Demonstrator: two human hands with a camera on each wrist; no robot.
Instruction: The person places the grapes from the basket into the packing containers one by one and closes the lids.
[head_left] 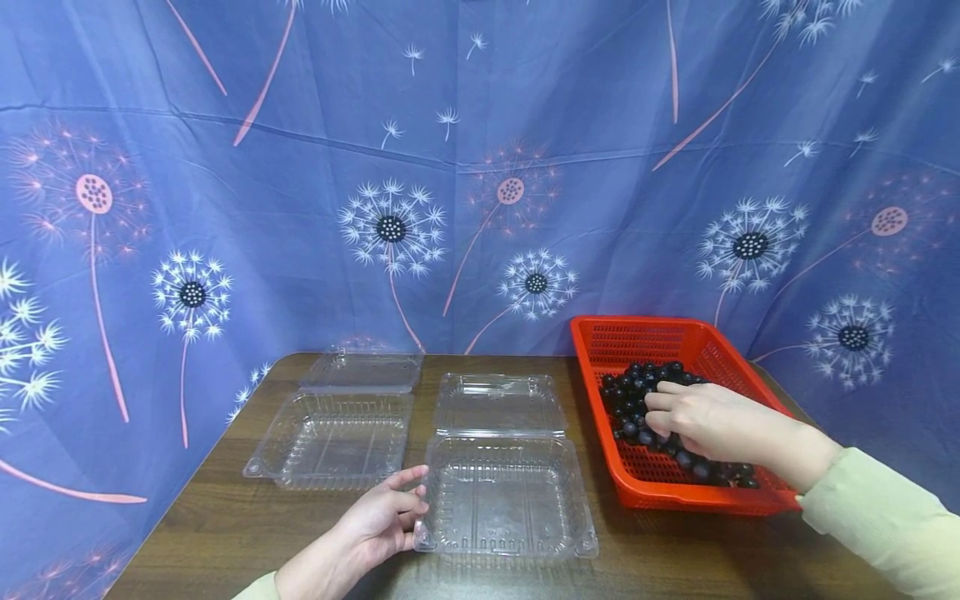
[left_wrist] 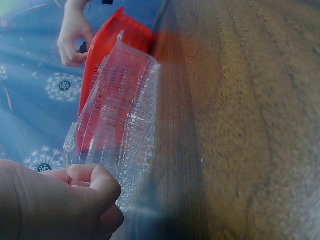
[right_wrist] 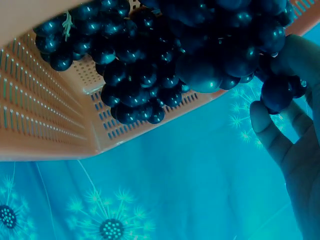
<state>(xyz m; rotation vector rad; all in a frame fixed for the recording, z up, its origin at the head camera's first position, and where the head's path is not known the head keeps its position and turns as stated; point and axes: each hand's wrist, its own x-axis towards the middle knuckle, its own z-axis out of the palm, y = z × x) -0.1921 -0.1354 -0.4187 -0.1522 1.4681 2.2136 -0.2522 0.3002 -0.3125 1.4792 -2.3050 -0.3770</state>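
Note:
My left hand [head_left: 384,518] pinches the near-left edge of a clear plastic clamshell box [head_left: 504,500], which lies on the table with its lid folded back. In the left wrist view, curled fingers [left_wrist: 97,182] grip the rim of that box. Over the red basket [head_left: 626,492], my right hand [head_left: 697,419] reaches in among bunches of black grapes [head_left: 637,387]. The right wrist view shows its thumb and fingers pinching a dark grape [right_wrist: 276,93] at the edge of a bunch. Whether this grape is still joined to the bunch I cannot tell.
A second clear clamshell box [head_left: 337,446] stands opened to the left, its lid [head_left: 363,372] toward the back. Both boxes and the slotted basket rest on a brown wooden table [head_left: 202,533]. Behind the table hangs a blue cloth [head_left: 480,108] with dandelion prints.

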